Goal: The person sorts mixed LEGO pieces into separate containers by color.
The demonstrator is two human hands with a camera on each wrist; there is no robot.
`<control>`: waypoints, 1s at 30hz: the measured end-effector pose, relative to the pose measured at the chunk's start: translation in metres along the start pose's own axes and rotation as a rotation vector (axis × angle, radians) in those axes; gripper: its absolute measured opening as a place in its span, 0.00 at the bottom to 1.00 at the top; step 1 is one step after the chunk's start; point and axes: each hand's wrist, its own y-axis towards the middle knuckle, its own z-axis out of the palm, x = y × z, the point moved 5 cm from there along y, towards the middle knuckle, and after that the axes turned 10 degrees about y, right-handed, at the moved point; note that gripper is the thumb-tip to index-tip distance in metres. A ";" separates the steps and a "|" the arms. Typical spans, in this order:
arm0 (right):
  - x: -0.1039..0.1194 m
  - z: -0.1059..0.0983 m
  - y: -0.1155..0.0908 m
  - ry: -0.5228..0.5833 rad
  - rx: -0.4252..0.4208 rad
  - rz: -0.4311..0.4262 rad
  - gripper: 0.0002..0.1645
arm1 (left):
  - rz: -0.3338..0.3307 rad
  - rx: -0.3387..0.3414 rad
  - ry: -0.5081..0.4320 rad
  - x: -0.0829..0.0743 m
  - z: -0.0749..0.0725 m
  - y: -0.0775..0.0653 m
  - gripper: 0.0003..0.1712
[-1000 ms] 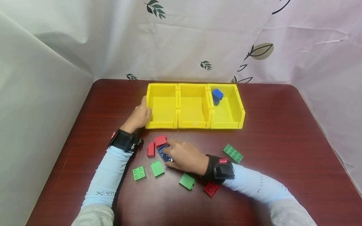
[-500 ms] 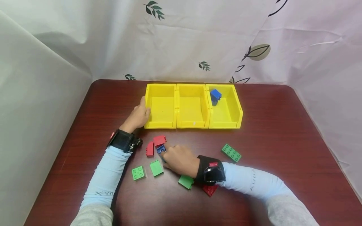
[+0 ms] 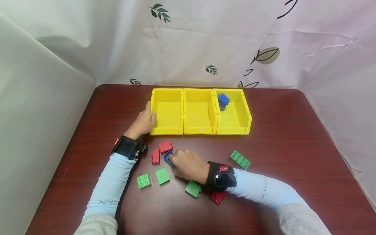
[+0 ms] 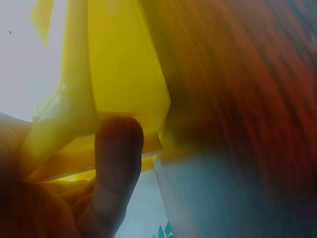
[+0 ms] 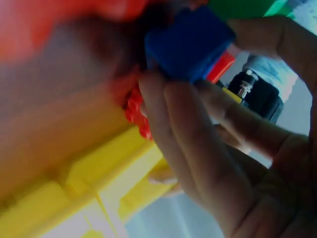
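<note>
My left hand [image 3: 142,122] grips the side wall of the left yellow bin [image 3: 166,131]; in the left wrist view its thumb [image 4: 119,158] lies against the yellow plastic. Beyond the front of the bins, my right hand [image 3: 191,167] pinches a blue toy brick [image 3: 168,156]. The right wrist view has that blue brick [image 5: 188,44] between thumb and fingers. Touching or very close to it is a red brick [image 3: 165,147], with a second red brick [image 3: 155,156] to the left. A green brick [image 3: 162,175] lies just nearer the person.
Adjoining the left bin are a middle bin [image 3: 200,131] and a right bin [image 3: 233,131], the latter with blue bricks [image 3: 224,99] inside. More green bricks lie about: one at left [image 3: 143,180], one [image 3: 193,189] near the right wrist, a longer one [image 3: 240,159]. A dark red brick [image 3: 218,197] sits under the forearm.
My right hand has shifted slightly left and its fingers have drawn in round the blue brick, which has tilted a little. The left hand stays on the bin.
</note>
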 end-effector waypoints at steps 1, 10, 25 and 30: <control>-0.002 -0.002 -0.001 0.025 0.010 0.005 0.17 | -0.001 0.001 0.000 0.000 0.000 0.000 0.37; -0.022 -0.054 -0.022 0.125 -0.083 0.046 0.21 | 0.012 -0.008 0.006 -0.001 -0.001 0.001 0.37; -0.129 -0.152 -0.053 0.208 -0.342 0.444 0.21 | -0.006 -0.009 0.024 -0.001 -0.002 0.000 0.37; -0.163 -0.148 -0.054 0.247 -0.284 0.592 0.24 | -0.009 0.000 0.014 0.000 0.000 0.001 0.37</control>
